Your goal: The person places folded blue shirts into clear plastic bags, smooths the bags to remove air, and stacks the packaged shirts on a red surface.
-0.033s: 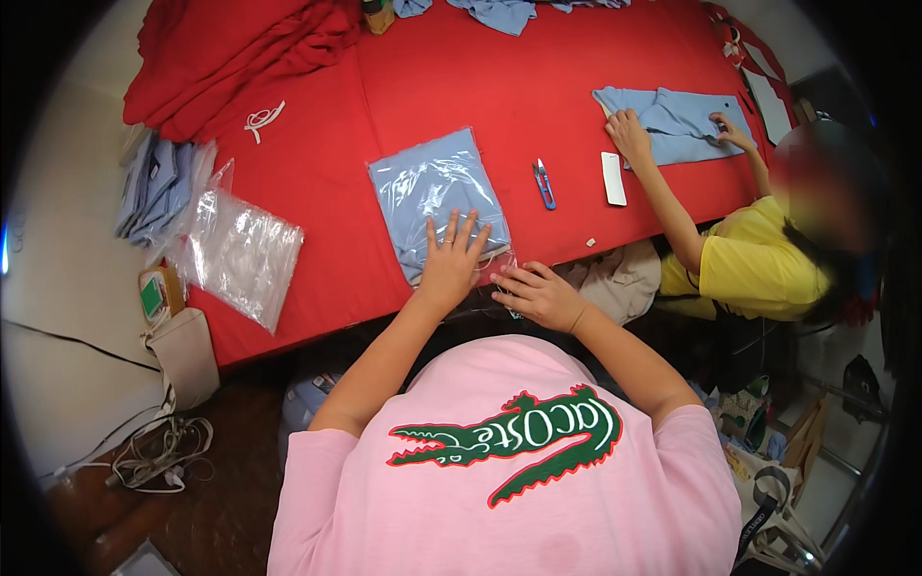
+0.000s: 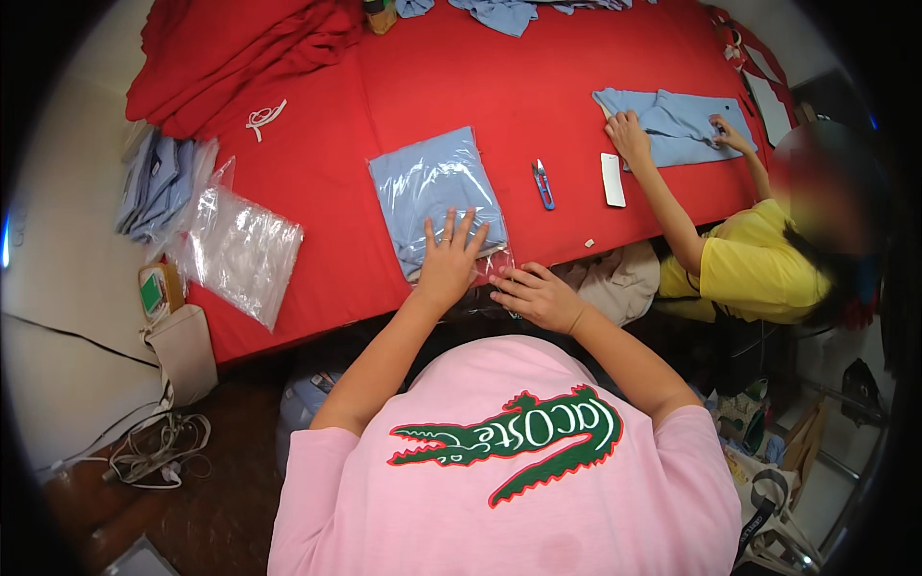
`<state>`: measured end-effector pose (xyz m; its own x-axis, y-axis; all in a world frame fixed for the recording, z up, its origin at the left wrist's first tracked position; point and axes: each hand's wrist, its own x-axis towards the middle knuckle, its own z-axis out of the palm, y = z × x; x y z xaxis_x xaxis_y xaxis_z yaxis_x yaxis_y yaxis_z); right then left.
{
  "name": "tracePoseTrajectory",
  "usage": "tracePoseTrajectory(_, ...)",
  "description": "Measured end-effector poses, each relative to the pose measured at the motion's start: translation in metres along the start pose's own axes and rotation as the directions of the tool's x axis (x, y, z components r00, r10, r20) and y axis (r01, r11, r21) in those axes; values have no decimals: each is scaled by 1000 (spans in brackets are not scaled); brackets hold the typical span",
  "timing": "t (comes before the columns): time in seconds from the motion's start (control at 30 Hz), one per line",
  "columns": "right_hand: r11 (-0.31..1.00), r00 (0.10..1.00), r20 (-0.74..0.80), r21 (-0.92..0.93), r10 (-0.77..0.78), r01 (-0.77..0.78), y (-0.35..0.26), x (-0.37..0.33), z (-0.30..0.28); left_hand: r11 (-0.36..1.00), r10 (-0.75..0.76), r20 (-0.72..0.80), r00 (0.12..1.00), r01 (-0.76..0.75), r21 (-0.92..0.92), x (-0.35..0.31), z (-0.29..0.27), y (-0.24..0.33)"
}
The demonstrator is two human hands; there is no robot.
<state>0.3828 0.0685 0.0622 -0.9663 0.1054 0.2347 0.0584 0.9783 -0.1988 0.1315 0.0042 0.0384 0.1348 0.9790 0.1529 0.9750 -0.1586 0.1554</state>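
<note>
One red, cloth-covered worktop (image 2: 432,86) spreads before me. Near its front edge lies one flat, rectangular blue garment (image 2: 423,178) inside one glossy clear bag (image 2: 492,263). The left hand (image 2: 449,269), fingers spread, rests flat on it; the right hand (image 2: 541,299) curls at the bag's lower right corner, whether pinching I can't tell. Just rightward lies one pair of slim, blue-handled snips (image 2: 545,185).

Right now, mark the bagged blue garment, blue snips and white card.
Bagged blue garment (image 2: 431,186), head view, middle of its upper face.
Blue snips (image 2: 545,187), head view, on the handles.
White card (image 2: 614,180), head view, middle of its face.
</note>
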Motion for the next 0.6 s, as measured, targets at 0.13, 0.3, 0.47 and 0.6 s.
tracePoseTrajectory(0.13,984,985,-121,145,124,-106,9,20,-31,991,-80,-154,985,95,93,8,-2,-14)
tracePoseTrajectory(0.3,927,965,-183,359,187,-111,60,109,-134,900,-247,224,943,309,-308,49,-134,-58)
tracePoseTrajectory(0.47,843,986,-64,529,154,-97,68,217,-235,741,-114,386,915,338,-581,80,-239,-113)
tracePoseTrajectory(0.6,780,977,-68,615,204,-120,65,249,-266,707,-185,404,896,407,-579,94,-277,-126)
